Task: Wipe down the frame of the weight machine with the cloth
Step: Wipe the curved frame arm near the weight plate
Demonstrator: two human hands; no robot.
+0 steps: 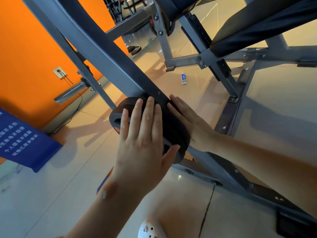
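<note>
Two bare hands flat on one black weight plate (120,109), which sits against the machine's grey frame beam (106,54).

Left of the plate: one blue sign (22,140), one wall socket (59,72), one chrome bar (72,92). Frame beam runs diagonally from above the plate down behind it. Left hand (142,134) lies flat on the plate's near face, fingers straight, grasping nothing. Right hand (187,121) is flat against the plate's far side, likewise grasping nothing. Up and right of the plate: one small bottle (183,79) on the floor.

Glossy tiled floor (283,93) is bearing the grey machine frame's base rails (229,114). A small blue-and-white tube (183,79) is lying on the tiles nearby. A blue sign board (25,140) is standing at the left.
</note>
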